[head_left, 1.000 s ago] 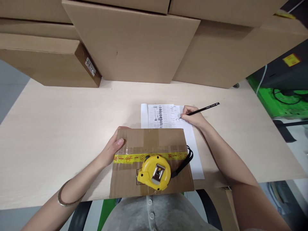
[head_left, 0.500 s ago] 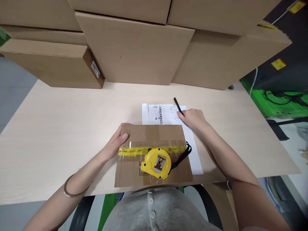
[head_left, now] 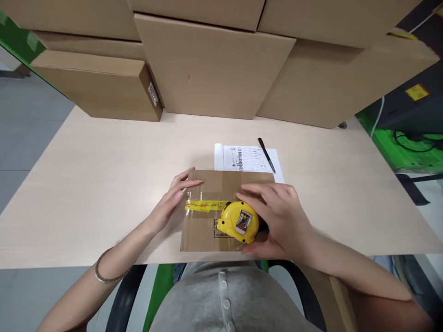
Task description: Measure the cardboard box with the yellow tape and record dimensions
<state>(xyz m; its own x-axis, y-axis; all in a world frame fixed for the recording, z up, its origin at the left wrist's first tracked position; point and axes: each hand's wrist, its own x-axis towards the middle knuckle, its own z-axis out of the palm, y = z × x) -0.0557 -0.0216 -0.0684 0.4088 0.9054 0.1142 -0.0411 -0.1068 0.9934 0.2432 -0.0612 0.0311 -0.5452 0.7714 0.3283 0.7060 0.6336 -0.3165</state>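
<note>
A small cardboard box (head_left: 204,230) with yellow printed tape lies on the table in front of me. On its top rests a yellow tape measure (head_left: 238,222). My left hand (head_left: 169,203) is at the box's left edge, fingers stretched out and one fingertip lying over the top. Around the right side of the tape measure, my right hand (head_left: 280,219) is open, with thumb and fingers spread; I cannot tell whether it touches the case. The black strap is hidden behind this hand. Beyond the box, a black pen (head_left: 266,156) lies on a printed sheet (head_left: 242,159), which the box partly covers.
Large cardboard boxes (head_left: 214,69) stand along the table's far side. A flatter carton (head_left: 104,92) with a label is at the far left. The pale table (head_left: 138,152) ends at its front edge close to my body. Dark equipment and cables are at the right.
My right hand has let go of the pen, which now lies on the paper, and has moved back to the tape measure. The left hand's fingers have straightened. The view has shifted left.
</note>
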